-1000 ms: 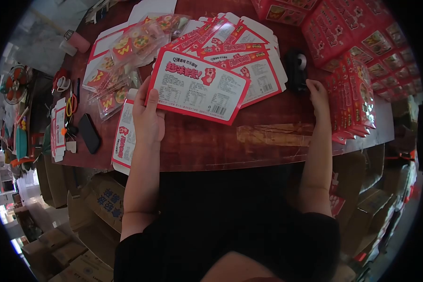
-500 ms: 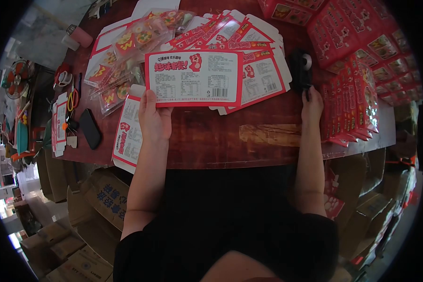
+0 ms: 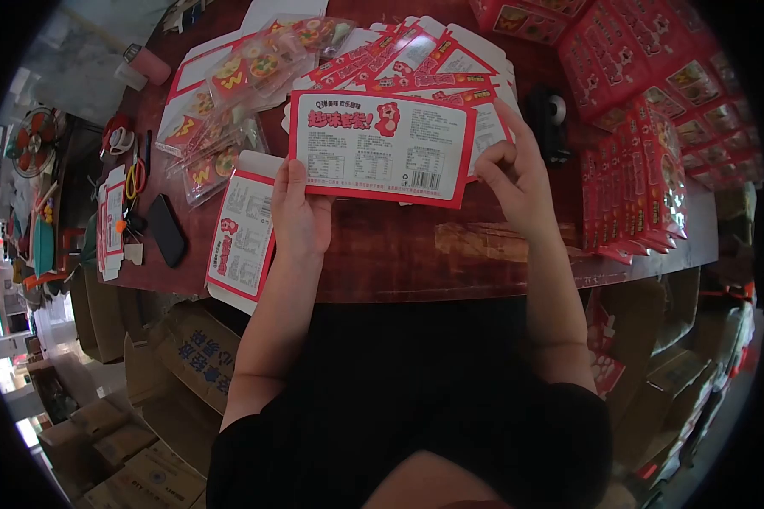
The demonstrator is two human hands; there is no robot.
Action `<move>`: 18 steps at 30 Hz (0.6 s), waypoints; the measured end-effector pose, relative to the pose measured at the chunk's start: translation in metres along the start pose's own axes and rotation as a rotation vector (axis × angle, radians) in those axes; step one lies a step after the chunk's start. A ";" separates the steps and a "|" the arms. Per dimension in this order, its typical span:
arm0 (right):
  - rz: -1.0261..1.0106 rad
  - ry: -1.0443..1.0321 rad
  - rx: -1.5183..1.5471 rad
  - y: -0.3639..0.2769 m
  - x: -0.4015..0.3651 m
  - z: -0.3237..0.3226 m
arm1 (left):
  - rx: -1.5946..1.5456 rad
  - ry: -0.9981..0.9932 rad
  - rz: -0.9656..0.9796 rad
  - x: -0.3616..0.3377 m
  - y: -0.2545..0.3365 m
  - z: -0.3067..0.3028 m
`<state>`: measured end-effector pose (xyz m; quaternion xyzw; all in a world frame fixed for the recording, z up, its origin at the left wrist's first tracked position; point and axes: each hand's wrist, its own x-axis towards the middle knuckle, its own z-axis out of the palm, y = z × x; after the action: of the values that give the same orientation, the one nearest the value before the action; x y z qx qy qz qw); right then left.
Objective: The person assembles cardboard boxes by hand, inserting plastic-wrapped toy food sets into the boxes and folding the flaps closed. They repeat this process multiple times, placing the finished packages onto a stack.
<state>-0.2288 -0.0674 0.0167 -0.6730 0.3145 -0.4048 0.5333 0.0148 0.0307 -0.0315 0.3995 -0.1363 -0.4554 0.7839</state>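
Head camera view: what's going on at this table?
A person sits at a dark wooden table and holds a flat carton, red and white with printed panels, up off the surface. The left hand grips its lower left corner. The right hand is at its right edge with fingers pinched; whether it grips the card is unclear. More flat cartons lie fanned behind, with snack packets to the left and a tape dispenser to the right.
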 end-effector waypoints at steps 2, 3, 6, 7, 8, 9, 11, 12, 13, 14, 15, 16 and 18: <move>-0.040 -0.027 -0.263 0.004 0.008 0.000 | -0.014 0.009 -0.007 0.000 -0.001 -0.002; 0.000 -0.008 -0.205 0.010 0.011 0.000 | -0.025 -0.021 -0.015 0.000 0.000 -0.002; 0.163 0.048 0.098 0.028 0.013 0.006 | -0.054 -0.065 -0.050 -0.002 0.003 -0.004; 0.244 0.067 0.285 0.031 0.013 0.011 | -0.063 -0.051 -0.066 -0.002 0.003 -0.004; 0.324 0.086 0.473 0.034 0.012 0.014 | -0.072 -0.036 -0.083 -0.003 0.002 -0.003; 0.336 0.028 0.609 0.042 0.009 0.013 | -0.067 -0.018 -0.096 -0.003 0.001 -0.004; 0.356 -0.090 0.878 0.056 0.002 0.009 | -0.059 0.016 -0.125 -0.003 -0.001 -0.003; 0.361 -0.089 0.931 0.057 0.000 0.010 | -0.053 0.019 -0.127 -0.003 -0.001 -0.002; 0.366 -0.089 0.984 0.057 -0.002 0.012 | -0.048 0.023 -0.128 -0.004 -0.001 0.001; 0.371 -0.090 1.038 0.056 -0.002 0.013 | -0.042 0.027 -0.128 -0.005 -0.001 0.002; 0.316 0.025 0.848 0.054 -0.002 0.015 | -0.053 0.012 -0.093 -0.004 -0.001 0.002; 0.258 0.136 0.657 0.050 -0.001 0.016 | -0.064 -0.003 -0.058 -0.004 -0.002 0.001; 0.054 0.305 0.346 0.041 -0.002 0.017 | 0.027 -0.040 0.151 -0.006 -0.005 0.007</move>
<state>-0.2146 -0.0678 -0.0255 -0.4940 0.3353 -0.5351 0.5977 0.0047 0.0305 -0.0299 0.3895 -0.1877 -0.4008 0.8078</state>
